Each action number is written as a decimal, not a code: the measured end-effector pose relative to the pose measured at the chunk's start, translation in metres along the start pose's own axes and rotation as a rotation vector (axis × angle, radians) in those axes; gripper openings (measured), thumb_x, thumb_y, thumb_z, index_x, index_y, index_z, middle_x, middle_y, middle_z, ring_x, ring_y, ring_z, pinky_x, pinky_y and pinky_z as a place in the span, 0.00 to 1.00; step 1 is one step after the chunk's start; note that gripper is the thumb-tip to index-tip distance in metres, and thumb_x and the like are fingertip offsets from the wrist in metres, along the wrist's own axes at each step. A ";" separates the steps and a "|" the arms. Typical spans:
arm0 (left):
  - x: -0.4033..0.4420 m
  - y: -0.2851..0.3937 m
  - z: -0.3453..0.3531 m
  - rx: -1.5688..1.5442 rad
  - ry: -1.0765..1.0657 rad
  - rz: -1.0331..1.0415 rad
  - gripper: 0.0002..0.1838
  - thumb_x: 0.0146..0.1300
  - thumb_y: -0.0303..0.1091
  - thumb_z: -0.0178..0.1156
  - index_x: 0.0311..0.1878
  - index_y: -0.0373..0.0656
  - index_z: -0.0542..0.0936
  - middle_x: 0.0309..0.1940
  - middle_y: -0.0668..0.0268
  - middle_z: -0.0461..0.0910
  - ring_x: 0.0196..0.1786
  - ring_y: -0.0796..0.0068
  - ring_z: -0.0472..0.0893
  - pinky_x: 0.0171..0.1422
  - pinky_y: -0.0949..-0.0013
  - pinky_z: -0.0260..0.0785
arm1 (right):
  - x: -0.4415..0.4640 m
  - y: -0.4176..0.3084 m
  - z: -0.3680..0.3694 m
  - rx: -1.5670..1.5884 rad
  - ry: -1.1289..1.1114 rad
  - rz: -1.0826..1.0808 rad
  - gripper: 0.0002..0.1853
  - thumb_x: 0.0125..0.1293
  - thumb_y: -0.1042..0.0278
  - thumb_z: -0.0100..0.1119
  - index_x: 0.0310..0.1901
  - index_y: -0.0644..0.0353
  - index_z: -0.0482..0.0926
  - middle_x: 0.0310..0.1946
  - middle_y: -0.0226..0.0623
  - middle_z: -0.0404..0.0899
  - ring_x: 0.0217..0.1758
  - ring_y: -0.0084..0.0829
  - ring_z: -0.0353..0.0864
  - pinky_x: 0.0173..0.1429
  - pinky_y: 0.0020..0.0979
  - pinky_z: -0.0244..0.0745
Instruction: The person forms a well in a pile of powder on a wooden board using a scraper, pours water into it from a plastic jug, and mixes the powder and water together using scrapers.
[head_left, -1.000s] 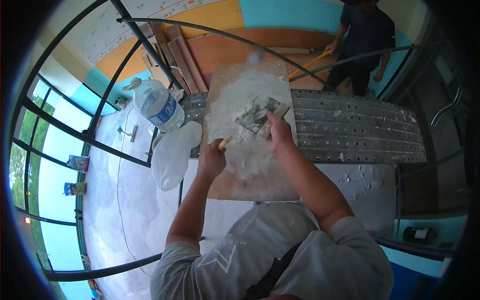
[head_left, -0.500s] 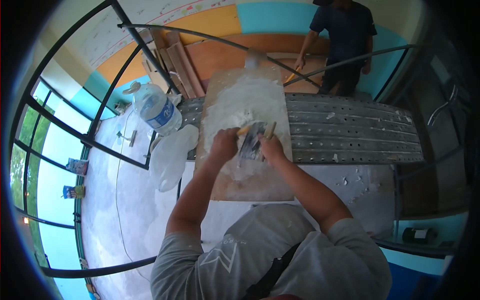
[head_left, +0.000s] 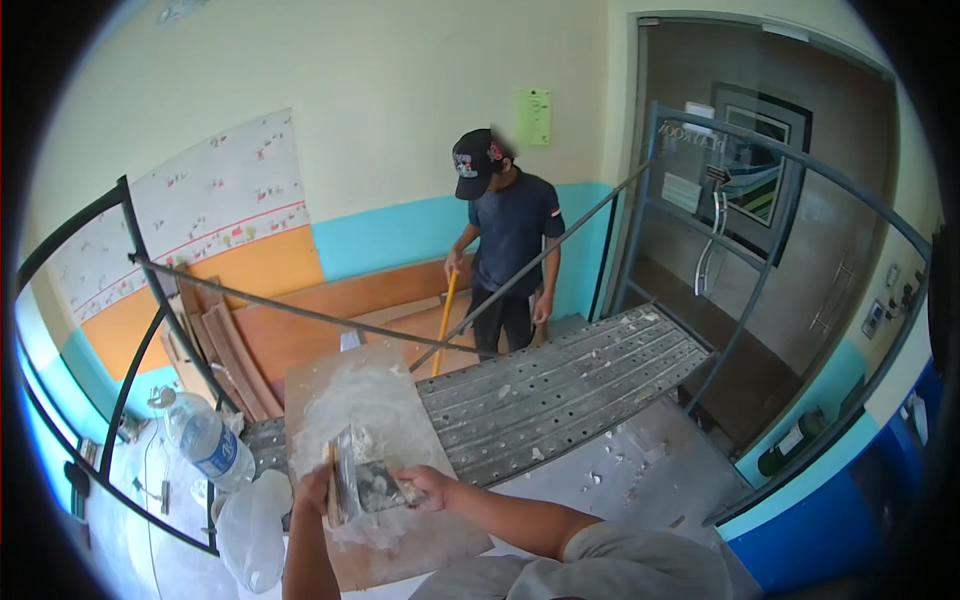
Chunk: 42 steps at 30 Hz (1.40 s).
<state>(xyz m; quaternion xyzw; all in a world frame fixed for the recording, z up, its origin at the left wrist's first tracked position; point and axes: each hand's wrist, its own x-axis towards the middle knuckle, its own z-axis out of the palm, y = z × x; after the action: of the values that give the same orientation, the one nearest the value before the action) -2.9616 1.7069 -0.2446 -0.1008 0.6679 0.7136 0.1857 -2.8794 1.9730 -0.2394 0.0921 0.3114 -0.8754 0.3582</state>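
Observation:
A wooden board (head_left: 465, 541) smeared with white paste lies in front of me. Both my hands are over its near part. My left hand (head_left: 314, 490) is closed round a putty knife (head_left: 344, 470) with a wide, upright blade and a yellowish edge. In my right hand (head_left: 430, 486) is a second wide putty knife (head_left: 383, 488), its flat blade smeared with white paste. The two blades meet or nearly meet above the board; I cannot tell if they touch. A small heap of white paste (head_left: 366, 440) shows just beyond them.
The board rests across a perforated metal scaffold plank (head_left: 560, 390). A large water bottle (head_left: 208, 438) and a translucent plastic container (head_left: 254, 530) stand at left. Scaffold bars (head_left: 300, 312) cross ahead. Beyond them stands a person (head_left: 510, 245) holding a yellow pole (head_left: 447, 310). A glass door (head_left: 770, 220) is at right.
My view has tilted up and turned right, bringing the door and the other person into fuller view. The blades have turned and come together, and both hands keep their hold.

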 end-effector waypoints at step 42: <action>-0.143 -0.003 0.101 1.007 0.132 0.997 0.20 0.54 0.21 0.63 0.52 0.46 0.81 0.39 0.59 0.83 0.42 0.56 0.80 0.51 0.58 0.71 | 0.016 -0.016 -0.007 -0.803 1.046 -0.806 0.23 0.72 0.52 0.53 0.50 0.69 0.72 0.42 0.54 0.80 0.48 0.52 0.81 0.51 0.46 0.73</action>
<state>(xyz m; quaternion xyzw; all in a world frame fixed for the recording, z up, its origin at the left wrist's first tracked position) -2.8200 1.7880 -0.1830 0.2717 0.8929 0.3109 -0.1795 -2.9024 1.9764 -0.2436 0.2361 0.7431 -0.6009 -0.1760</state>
